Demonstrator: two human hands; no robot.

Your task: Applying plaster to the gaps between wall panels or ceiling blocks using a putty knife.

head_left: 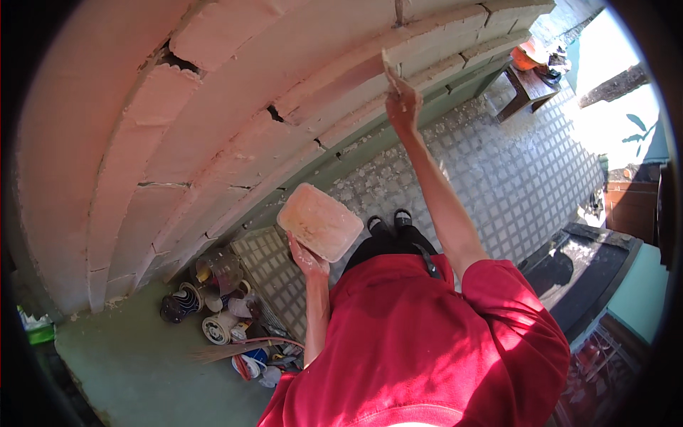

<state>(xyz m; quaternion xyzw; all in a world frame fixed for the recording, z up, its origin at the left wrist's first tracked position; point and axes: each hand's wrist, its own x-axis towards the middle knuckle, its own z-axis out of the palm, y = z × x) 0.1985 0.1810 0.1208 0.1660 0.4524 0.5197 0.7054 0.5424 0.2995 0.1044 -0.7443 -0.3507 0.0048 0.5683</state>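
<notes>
My left hand [310,257] grips a shallow rectangular plastic tub [321,222] from its near side, the fingers mostly under it. A pale pinkish smear covers the inside of the tub. Farther out, my right hand [403,107] is closed around a thin, pale tool [389,65] that points up toward the wall. Its exact kind is too small to make out. Behind the tool runs a wall [235,171] of coated blocks with raised courses and dark open gaps at several joints. Whether the tool's tip touches the wall cannot be seen clearly.
Left of my legs, cups, buckets [217,329] and a straw broom [224,351] crowd together. White crumbs dot the patterned tile floor [512,167]. A wooden stool [525,92] bears an orange item [528,55] at the far right. Nearer right stands a dark-topped cabinet [580,277].
</notes>
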